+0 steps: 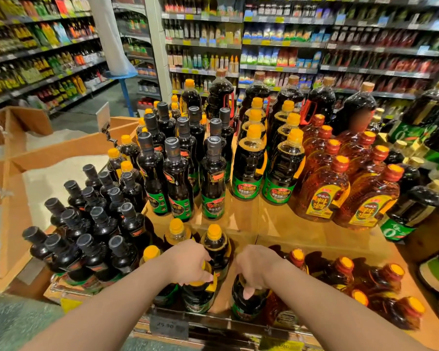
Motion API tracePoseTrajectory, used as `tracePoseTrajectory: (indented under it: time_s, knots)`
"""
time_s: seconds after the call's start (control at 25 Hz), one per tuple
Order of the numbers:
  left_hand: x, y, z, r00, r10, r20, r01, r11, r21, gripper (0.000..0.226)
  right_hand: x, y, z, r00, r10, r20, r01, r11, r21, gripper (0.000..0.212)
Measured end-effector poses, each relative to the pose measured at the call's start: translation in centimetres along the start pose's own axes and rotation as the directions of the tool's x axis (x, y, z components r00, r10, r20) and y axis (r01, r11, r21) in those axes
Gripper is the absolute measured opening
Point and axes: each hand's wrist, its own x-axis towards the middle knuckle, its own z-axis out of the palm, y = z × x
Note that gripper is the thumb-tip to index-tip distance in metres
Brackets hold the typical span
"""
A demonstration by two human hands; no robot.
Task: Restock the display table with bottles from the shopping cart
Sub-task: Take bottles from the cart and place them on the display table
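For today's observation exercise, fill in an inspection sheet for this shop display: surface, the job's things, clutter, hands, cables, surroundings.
Surface: stepped wooden display table, bare patches on both tiers.
Job's things: two dark bottles, one under each hand, on the lower front tier; shopping cart not in view.
Clutter: black-capped bottles at left, amber bottles at right, price tag on the front edge.
Hands: left hand and right hand each closed over a bottle top.
Cables: nothing seen.
Surroundings: stocked shelves behind, cardboard bins at left.
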Motion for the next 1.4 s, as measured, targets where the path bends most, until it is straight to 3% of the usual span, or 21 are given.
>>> tracePoseTrajectory:
  time_s: [0.2, 0.32, 0.44, 0.52, 0.6, 0.72, 0.84, 0.92, 1.08, 1.24, 1.4]
  knots:
    - [0.5, -0.3, 0.5, 0.999, 0.025, -0.048, -0.019, 0.993, 0.115, 0.067, -0.3, 0.4, 0.4, 0.998, -0.025, -0.060, 0.028, 0.999, 0.043, 0.059]
    - [1.0, -0.2, 0.8, 0.998, -0.042, -0.041, 0.048, 0.988, 0.149, 0.066, -0.5, 1.1, -0.5, 0.996, -0.033, -0.085, 0.034, 0.999, 0.021, 0.060]
    - [1.1, -0.5, 0.6, 0.997, -0.075, -0.036, 0.079, 0.987, 0.142, 0.066, 1.0, 1.7, -2.6, 0.945, 0.125, -0.302, -0.049, 0.968, 0.248, 0.050]
    - [1.1, -0.4, 0.5, 0.994, -0.107, -0.028, 0.110, 0.988, 0.109, 0.063, 2.9, 1.7, -3.8, 0.890, 0.145, -0.432, 0.010, 0.941, 0.337, 0.051]
    - [1.2, -0.2, 0.5, 0.991, -0.134, -0.026, 0.136, 0.986, 0.092, 0.058, 4.8, 1.4, -4.5, 0.910, 0.047, -0.413, 0.083, 0.954, 0.290, 0.058]
    - [0.8, -0.3, 0.4, 0.992, -0.117, -0.044, 0.121, 0.989, 0.090, 0.058, 6.7, 1.1, -4.9, 0.939, 0.013, -0.344, 0.095, 0.950, 0.297, 0.064]
    - [0.6, -0.4, 0.2, 0.996, -0.082, -0.036, 0.085, 0.991, 0.102, 0.053, 6.5, 1.3, -5.3, 0.958, -0.022, -0.285, 0.125, 0.929, 0.348, 0.047]
    - [0.9, -0.5, 0.1, 0.998, -0.054, -0.030, 0.056, 0.995, 0.082, 0.047, 5.9, 1.7, -5.4, 0.968, -0.039, -0.246, 0.117, 0.943, 0.312, 0.046]
    - [1.8, 0.3, 0.1, 0.999, -0.011, 0.032, 0.007, 0.992, 0.123, 0.048, 5.5, 2.9, -4.4, 0.977, 0.027, -0.211, 0.051, 0.935, 0.352, 0.052]
    - [2.4, 1.4, 0.6, 0.997, -0.054, 0.048, 0.049, 0.994, 0.103, 0.050, 3.6, 3.0, -3.8, 0.975, 0.075, -0.211, 0.022, 0.905, 0.425, 0.057]
    - [1.9, 1.3, -0.1, 0.997, -0.043, 0.058, 0.042, 0.999, 0.022, 0.071, 2.6, 2.4, -3.9, 0.972, 0.156, -0.174, -0.082, 0.925, 0.370, 0.062]
